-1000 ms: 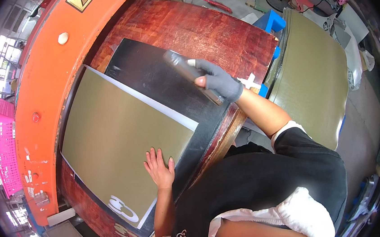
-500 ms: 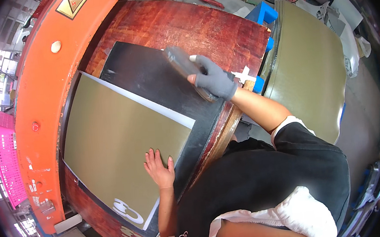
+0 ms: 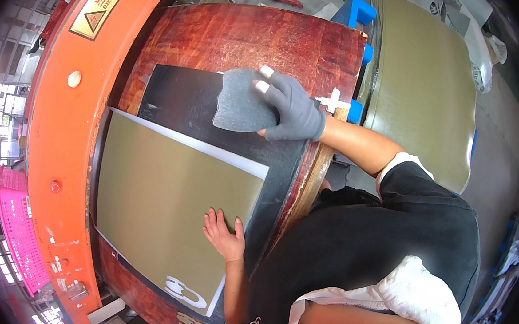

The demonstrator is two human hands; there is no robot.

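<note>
My right hand (image 3: 292,107), in a grey fingerless glove, holds a flat grey cut-out piece (image 3: 239,102) above the black mat (image 3: 186,100) on the round reddish-brown work table (image 3: 248,36). My bare left hand (image 3: 224,233) lies flat, fingers spread, on the near corner of a large olive-green sheet (image 3: 164,201) that covers the left part of the black mat. A white strip runs along the sheet's right edge.
An orange machine frame (image 3: 62,130) curves around the table's left side. A stack of olive-green sheets (image 3: 422,80) lies to the right, beside a blue block (image 3: 354,15). A pink crate (image 3: 19,238) stands at far left. A white cut-out shape (image 3: 184,289) sits near the sheet's lower corner.
My right hand has turned the grey piece so its flat face shows, lifted over the black mat. My left hand stays pressed on the olive sheet.
</note>
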